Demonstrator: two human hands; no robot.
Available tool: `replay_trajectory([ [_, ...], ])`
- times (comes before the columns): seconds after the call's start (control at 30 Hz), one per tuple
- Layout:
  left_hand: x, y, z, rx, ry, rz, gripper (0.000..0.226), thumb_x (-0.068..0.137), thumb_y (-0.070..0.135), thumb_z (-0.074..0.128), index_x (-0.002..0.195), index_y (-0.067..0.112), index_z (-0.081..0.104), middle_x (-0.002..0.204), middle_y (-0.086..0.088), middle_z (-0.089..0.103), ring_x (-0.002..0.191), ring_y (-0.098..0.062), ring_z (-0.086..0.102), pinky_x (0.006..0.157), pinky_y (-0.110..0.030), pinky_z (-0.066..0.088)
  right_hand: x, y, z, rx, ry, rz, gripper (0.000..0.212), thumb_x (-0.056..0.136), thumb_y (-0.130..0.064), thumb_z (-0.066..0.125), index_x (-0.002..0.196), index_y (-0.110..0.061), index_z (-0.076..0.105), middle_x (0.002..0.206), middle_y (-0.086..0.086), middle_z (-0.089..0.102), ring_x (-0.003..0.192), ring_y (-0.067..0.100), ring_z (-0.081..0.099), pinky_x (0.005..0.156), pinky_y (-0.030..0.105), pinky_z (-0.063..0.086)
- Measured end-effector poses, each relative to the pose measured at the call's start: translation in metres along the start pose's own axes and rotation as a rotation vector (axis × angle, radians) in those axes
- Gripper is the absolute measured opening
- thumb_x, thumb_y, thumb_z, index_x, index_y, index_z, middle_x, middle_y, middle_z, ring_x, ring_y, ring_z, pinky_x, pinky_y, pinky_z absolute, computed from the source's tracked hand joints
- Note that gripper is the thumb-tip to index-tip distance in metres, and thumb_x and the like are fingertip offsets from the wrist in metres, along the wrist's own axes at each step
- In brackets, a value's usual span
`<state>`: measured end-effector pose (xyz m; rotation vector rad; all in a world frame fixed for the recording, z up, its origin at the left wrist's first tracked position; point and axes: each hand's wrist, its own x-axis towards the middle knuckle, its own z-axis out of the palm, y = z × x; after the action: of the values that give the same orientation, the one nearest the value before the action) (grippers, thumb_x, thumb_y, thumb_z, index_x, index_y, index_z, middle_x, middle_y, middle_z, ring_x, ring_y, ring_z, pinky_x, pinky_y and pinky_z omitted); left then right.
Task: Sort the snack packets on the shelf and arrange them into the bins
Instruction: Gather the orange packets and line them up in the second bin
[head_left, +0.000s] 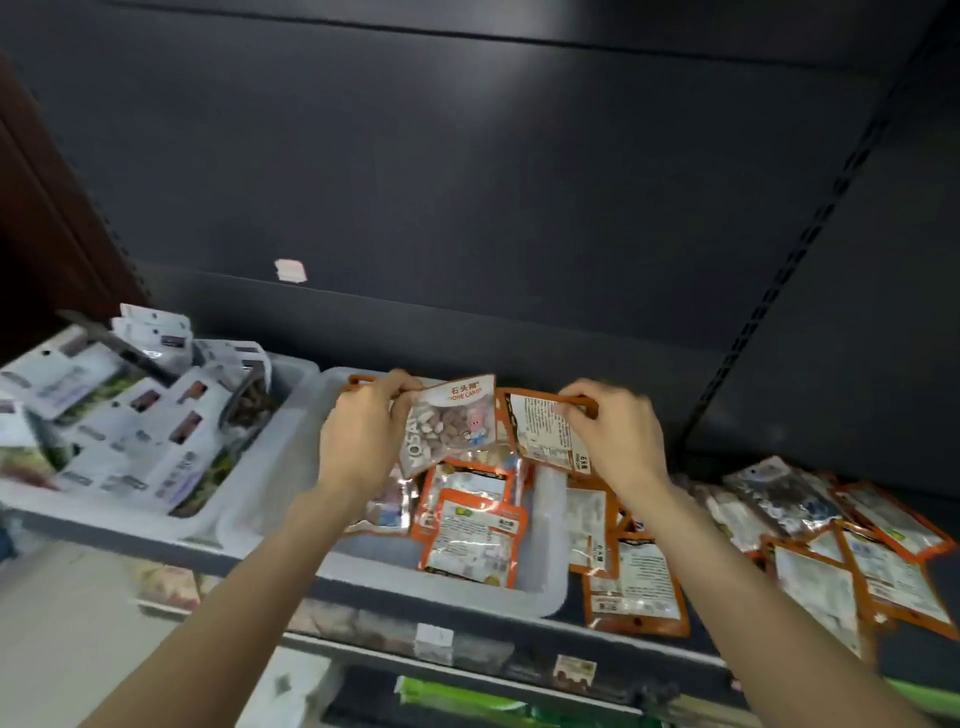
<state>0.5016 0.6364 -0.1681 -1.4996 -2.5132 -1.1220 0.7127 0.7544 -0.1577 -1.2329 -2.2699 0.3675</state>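
Two orange packets are held up over the middle bin (540, 597): a stone candy packet (452, 423) clenched in the left grip (363, 431), a label-side packet (545, 428) pinched by the right grip (618, 436).

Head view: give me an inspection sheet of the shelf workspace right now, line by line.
Surface: dark shelf carrying two pale bins side by side.
Job's things: middle bin holds orange-edged packets; left bin holds white packets; loose orange-edged packets lie on the shelf at right.
Clutter: a pale sticker on the back panel; price tags on the shelf edge.
Grippers: left hand pinches a stone candy packet; right hand pinches an orange-edged packet, both over the middle bin.
Cables: nothing seen.
Surroundings: dark back panel; green goods on a lower shelf.
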Motion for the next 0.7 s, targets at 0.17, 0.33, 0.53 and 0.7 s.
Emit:
replay_trajectory([
  [0.17, 0.006, -0.106, -0.039, 0.034, -0.189, -0.016, 0.019, 0.095, 0.015, 0.051, 0.102, 0.021, 0.067, 0.095, -0.006, 0.072, 0.087, -0.028, 0.065, 0.075, -0.041, 0.052, -0.006, -0.08, 0.049, 0.012, -0.032, 0.023, 0.018, 0.09, -0.026, 0.063, 0.106, -0.021, 0.069, 0.106, -0.002, 0.07, 0.096, 0.013, 0.064, 0.075, 0.026, 0.052],
  [0.33, 0.013, -0.165, -0.039, 0.147, -0.435, 0.013, 0.023, 0.096, 0.018, 0.048, 0.108, 0.027, 0.065, 0.103, -0.009, 0.07, 0.092, -0.031, 0.064, 0.08, -0.041, 0.052, -0.016, -0.133, 0.082, 0.021, -0.064, 0.09, 0.019, 0.09, -0.025, 0.063, 0.106, -0.018, 0.07, 0.107, -0.003, 0.07, 0.097, 0.01, 0.062, 0.071, 0.009, 0.037],
  [0.53, 0.017, -0.177, -0.027, 0.224, -0.518, 0.12, 0.034, 0.097, 0.012, 0.045, 0.125, 0.025, 0.058, 0.116, -0.007, 0.063, 0.102, -0.027, 0.06, 0.087, -0.04, 0.051, -0.032, -0.15, 0.108, 0.065, -0.125, 0.174, 0.015, 0.089, -0.026, 0.063, 0.102, -0.019, 0.069, 0.107, 0.001, 0.07, 0.096, 0.013, 0.063, 0.076, 0.029, 0.054],
  [0.7, 0.02, -0.191, -0.039, 0.323, -0.428, 0.236, 0.045, 0.093, 0.022, 0.055, 0.137, 0.02, 0.044, 0.14, -0.005, 0.045, 0.13, -0.024, 0.039, 0.103, -0.038, 0.039, -0.03, -0.165, 0.125, 0.073, -0.133, 0.18, 0.019, 0.089, -0.025, 0.063, 0.105, -0.016, 0.068, 0.112, 0.002, 0.068, 0.101, 0.015, 0.062, 0.074, 0.021, 0.051],
])
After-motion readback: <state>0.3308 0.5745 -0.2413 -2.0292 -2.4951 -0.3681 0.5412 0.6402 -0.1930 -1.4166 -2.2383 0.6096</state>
